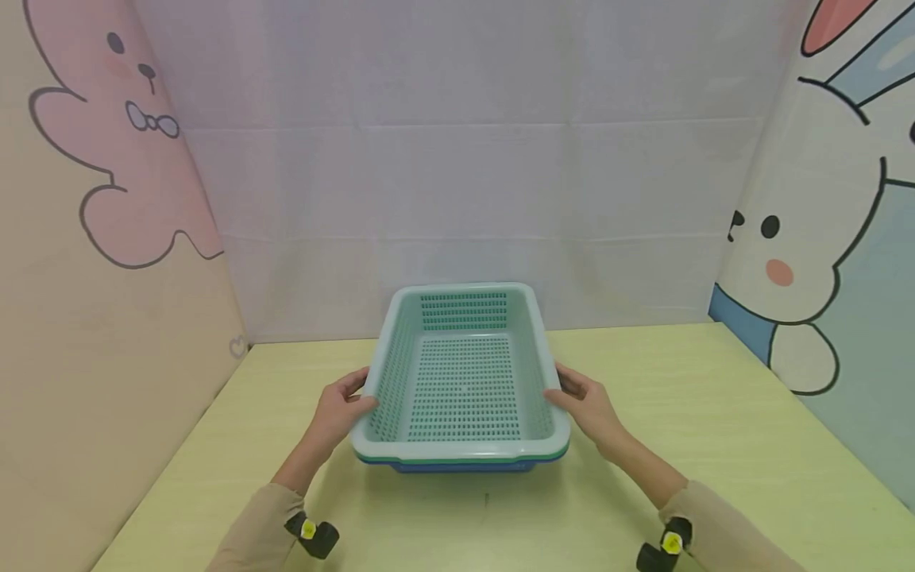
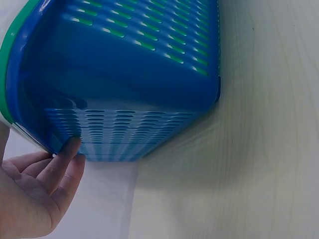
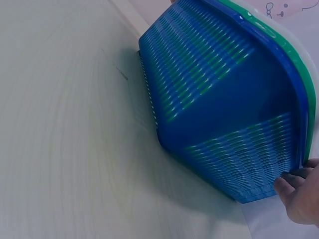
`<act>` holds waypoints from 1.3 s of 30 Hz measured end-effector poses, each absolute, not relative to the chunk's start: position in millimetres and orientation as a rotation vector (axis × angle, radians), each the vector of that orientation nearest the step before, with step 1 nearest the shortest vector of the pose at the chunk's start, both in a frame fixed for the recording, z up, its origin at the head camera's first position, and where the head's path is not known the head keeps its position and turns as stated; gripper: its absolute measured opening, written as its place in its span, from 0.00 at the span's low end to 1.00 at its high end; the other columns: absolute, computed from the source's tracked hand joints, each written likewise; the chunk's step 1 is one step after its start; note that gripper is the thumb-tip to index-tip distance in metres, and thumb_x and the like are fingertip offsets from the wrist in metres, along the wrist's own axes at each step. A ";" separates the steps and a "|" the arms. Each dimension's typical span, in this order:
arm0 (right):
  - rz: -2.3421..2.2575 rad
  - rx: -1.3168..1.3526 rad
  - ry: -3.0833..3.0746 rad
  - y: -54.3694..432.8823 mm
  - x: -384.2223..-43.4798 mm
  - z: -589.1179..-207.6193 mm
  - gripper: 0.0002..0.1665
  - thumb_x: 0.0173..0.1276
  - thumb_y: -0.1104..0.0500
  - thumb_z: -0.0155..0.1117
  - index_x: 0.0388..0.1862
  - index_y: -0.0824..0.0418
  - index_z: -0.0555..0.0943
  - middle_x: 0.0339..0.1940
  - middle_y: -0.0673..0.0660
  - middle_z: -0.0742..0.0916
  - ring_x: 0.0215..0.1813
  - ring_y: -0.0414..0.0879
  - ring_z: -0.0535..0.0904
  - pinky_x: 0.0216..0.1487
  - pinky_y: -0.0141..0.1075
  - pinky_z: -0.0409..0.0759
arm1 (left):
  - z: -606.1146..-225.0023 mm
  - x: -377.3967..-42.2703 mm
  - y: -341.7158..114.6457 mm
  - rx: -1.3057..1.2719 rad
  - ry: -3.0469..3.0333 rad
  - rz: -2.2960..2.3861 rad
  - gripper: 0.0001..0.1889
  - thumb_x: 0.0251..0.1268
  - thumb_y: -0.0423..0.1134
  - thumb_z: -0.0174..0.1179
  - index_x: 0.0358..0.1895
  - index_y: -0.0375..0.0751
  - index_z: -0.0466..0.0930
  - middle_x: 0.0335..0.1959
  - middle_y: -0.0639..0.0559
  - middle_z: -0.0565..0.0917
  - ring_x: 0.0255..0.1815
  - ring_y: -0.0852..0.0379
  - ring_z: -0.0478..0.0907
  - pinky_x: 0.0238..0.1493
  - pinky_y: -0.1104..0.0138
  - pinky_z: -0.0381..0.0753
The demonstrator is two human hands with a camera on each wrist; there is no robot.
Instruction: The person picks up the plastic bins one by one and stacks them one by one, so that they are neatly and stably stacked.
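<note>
A stack of nested plastic baskets stands at the middle of the table. On top is a pale green rectangular basket (image 1: 465, 451), its perforated inside showing no contents. Beneath it a green basket (image 2: 6, 59) shows only its rim, and a blue basket (image 2: 124, 79) forms the outside of the stack. My left hand (image 1: 336, 415) grips the stack's left rim, thumb on top and fingers underneath. On the opposite side my right hand (image 1: 593, 411) holds the right rim the same way. Whether the blue base rests fully on the table cannot be told.
The pale wooden table (image 1: 679, 413) spreads around the stack. Behind it hangs a white cloth backdrop (image 1: 457, 183). Cartoon-printed panels stand at both sides, a pink figure (image 1: 136, 199) on the left and a white rabbit (image 1: 808, 214) on the right.
</note>
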State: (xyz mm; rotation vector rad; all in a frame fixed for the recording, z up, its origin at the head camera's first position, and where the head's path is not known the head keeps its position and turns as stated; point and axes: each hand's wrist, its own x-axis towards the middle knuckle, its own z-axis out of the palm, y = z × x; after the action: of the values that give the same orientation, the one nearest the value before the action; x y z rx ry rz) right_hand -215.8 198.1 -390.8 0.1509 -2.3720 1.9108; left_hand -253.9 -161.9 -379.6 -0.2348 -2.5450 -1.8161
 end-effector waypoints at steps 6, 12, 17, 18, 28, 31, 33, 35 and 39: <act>1.902 0.173 -2.372 206.8 -214.5 -391.8 0.36 0.63 0.59 0.59 0.67 0.68 0.59 0.62 0.66 0.70 0.61 0.58 0.69 0.57 0.39 0.70 | -381.0 -253.5 -152.8 -0.232 -2.521 -1.837 0.29 0.54 0.28 0.54 0.64 0.32 0.63 0.61 0.36 0.68 0.50 0.44 0.77 0.42 0.61 0.79; 1.933 0.163 -2.363 213.8 -213.5 -393.0 0.36 0.64 0.58 0.59 0.68 0.65 0.59 0.63 0.64 0.70 0.62 0.56 0.68 0.56 0.34 0.70 | -383.1 -253.1 -145.2 -0.223 -2.476 -1.897 0.29 0.54 0.27 0.54 0.63 0.32 0.63 0.61 0.36 0.69 0.50 0.44 0.76 0.43 0.60 0.79; 1.941 0.175 -2.362 220.5 -210.7 -391.7 0.36 0.64 0.58 0.59 0.68 0.65 0.58 0.63 0.64 0.70 0.60 0.48 0.71 0.51 0.25 0.71 | -383.2 -251.5 -138.5 -0.240 -2.445 -1.943 0.29 0.53 0.27 0.55 0.63 0.31 0.64 0.60 0.36 0.69 0.50 0.44 0.76 0.44 0.60 0.79; 1.938 0.176 -2.364 222.1 -210.1 -391.5 0.36 0.64 0.58 0.59 0.68 0.65 0.58 0.63 0.64 0.70 0.58 0.44 0.72 0.50 0.24 0.71 | -382.9 -251.0 -137.0 -0.244 -2.444 -1.948 0.29 0.54 0.27 0.55 0.63 0.31 0.64 0.61 0.36 0.69 0.51 0.44 0.76 0.45 0.60 0.79; 1.922 0.196 -2.370 237.8 -207.1 -392.6 0.37 0.65 0.57 0.57 0.69 0.66 0.57 0.63 0.66 0.68 0.48 0.26 0.73 0.48 0.22 0.71 | -381.2 -246.8 -120.8 -0.248 -2.422 -1.971 0.29 0.53 0.26 0.55 0.62 0.31 0.65 0.60 0.36 0.70 0.50 0.44 0.77 0.44 0.58 0.79; 1.916 0.194 -2.369 241.7 -206.9 -392.8 0.37 0.65 0.56 0.57 0.69 0.67 0.57 0.63 0.67 0.68 0.47 0.25 0.74 0.47 0.22 0.71 | -382.2 -247.3 -116.5 -0.244 -2.415 -1.976 0.29 0.52 0.26 0.55 0.62 0.32 0.66 0.60 0.37 0.70 0.49 0.44 0.77 0.42 0.59 0.79; 1.917 0.189 -2.367 244.0 -206.9 -393.0 0.36 0.66 0.56 0.57 0.69 0.67 0.57 0.63 0.67 0.68 0.47 0.25 0.74 0.47 0.22 0.71 | -383.1 -247.8 -114.0 -0.251 -2.411 -1.979 0.29 0.51 0.26 0.55 0.62 0.32 0.66 0.60 0.37 0.71 0.48 0.44 0.78 0.41 0.59 0.80; 1.914 0.186 -2.369 246.1 -206.9 -393.5 0.36 0.66 0.56 0.56 0.69 0.67 0.57 0.63 0.67 0.68 0.47 0.25 0.74 0.47 0.21 0.71 | -383.5 -247.9 -111.8 -0.265 -2.402 -1.981 0.29 0.51 0.26 0.55 0.62 0.32 0.66 0.59 0.37 0.71 0.47 0.44 0.78 0.41 0.59 0.80; 1.919 0.176 -2.372 249.2 -206.9 -394.3 0.36 0.66 0.56 0.56 0.68 0.68 0.56 0.63 0.68 0.67 0.47 0.24 0.73 0.47 0.21 0.71 | -383.9 -247.4 -108.0 -0.263 -2.393 -2.002 0.29 0.51 0.26 0.55 0.62 0.32 0.65 0.60 0.38 0.71 0.47 0.44 0.78 0.42 0.58 0.80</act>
State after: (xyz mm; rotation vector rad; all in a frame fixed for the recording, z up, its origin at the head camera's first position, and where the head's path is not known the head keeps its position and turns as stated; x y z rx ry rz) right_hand -206.9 249.2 -394.3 0.1756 -2.3717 1.9187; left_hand -247.4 -108.0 -383.9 -0.2630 -2.3926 -2.0021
